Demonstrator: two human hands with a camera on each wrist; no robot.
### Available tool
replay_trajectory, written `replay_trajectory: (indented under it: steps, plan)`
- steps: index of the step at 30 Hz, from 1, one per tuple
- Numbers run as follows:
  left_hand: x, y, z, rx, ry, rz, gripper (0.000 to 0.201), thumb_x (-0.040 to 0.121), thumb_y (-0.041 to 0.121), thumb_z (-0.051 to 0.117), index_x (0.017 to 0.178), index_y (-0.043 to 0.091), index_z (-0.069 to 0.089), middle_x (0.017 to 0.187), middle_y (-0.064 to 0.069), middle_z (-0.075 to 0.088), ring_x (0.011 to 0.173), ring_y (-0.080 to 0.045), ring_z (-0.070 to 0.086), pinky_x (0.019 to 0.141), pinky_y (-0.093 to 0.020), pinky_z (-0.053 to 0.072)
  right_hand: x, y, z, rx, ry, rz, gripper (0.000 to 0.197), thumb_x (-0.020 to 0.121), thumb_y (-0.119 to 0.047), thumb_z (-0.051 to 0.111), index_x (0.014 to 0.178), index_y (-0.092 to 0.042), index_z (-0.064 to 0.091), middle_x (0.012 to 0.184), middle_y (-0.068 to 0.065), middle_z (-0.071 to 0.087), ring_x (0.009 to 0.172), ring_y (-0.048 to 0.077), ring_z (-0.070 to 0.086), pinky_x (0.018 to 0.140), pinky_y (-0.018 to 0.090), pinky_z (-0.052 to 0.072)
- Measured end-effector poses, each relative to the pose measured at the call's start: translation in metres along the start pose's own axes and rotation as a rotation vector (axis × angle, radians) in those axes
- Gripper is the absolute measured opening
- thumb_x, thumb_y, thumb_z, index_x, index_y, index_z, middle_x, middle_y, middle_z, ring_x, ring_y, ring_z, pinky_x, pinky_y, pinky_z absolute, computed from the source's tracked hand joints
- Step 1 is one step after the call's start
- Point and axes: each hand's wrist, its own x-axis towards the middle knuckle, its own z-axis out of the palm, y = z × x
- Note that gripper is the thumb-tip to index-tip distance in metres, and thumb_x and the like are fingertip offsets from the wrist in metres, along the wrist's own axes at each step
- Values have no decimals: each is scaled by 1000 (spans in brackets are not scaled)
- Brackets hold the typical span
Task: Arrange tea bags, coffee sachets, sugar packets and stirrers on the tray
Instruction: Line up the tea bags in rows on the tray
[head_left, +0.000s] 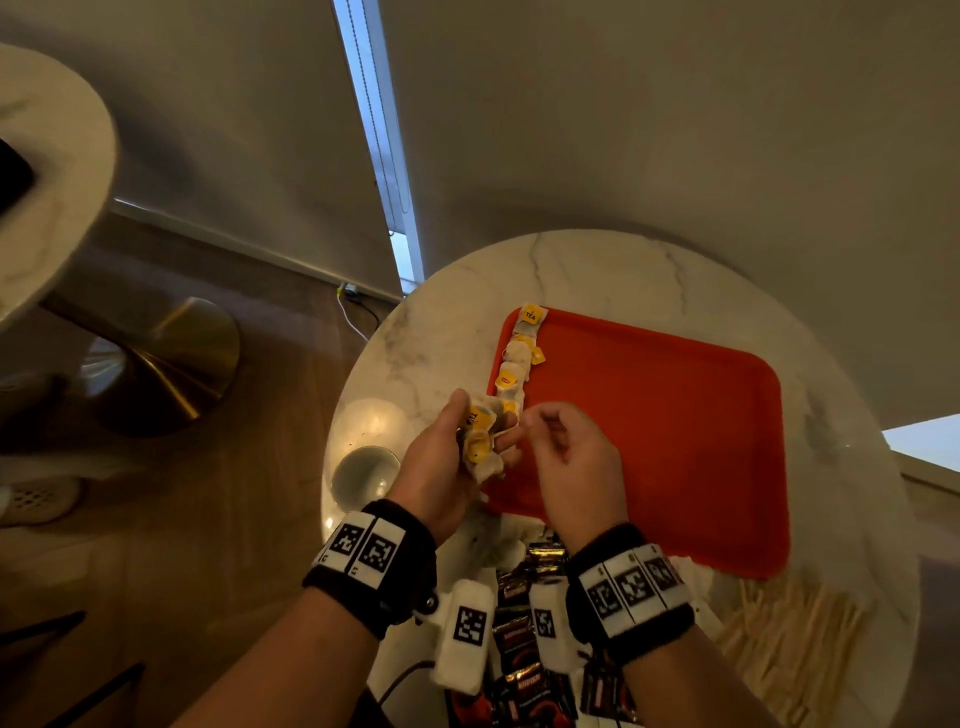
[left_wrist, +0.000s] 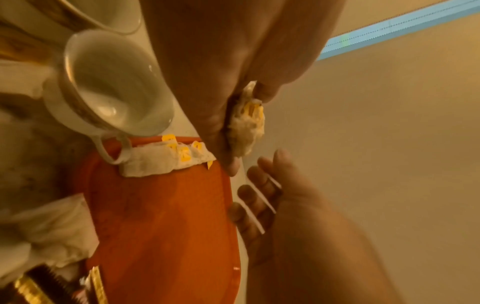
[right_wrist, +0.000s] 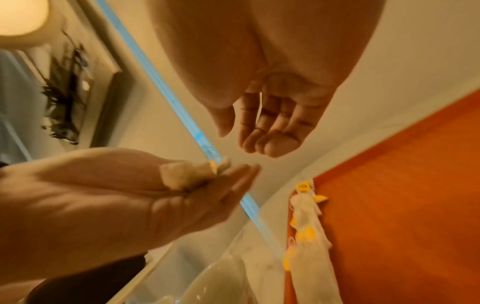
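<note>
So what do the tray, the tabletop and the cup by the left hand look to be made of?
Tray: probably moulded plastic, matte orange-red, with rounded corners and a raised lip. Tabletop: marble or a marble-look surface, white with grey veins and a polished sheen. Cup: looks like glazed white ceramic, glossy with highlights inside and a looped handle.

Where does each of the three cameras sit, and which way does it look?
Head: above, looking down on the round marble table; both hands and wristbands show.
Left wrist: looks along the left hand, which grips a bunch of white tea bags with yellow tags.
Right wrist: looks along the empty right hand.
All three share the orange plastic tray.
</note>
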Motion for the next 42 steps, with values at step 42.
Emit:
replay_trajectory:
  steps: [42]
  plan:
    - [8,-25,-5,232,-50,249,21,97,21,65,111,5,67,94,-10,71,80,-16,67,68,-27,56,-5,-3,-41,497,26,102,15,93,-6,68,101,-19,67,93,-2,74,85,9,73,70,23,58]
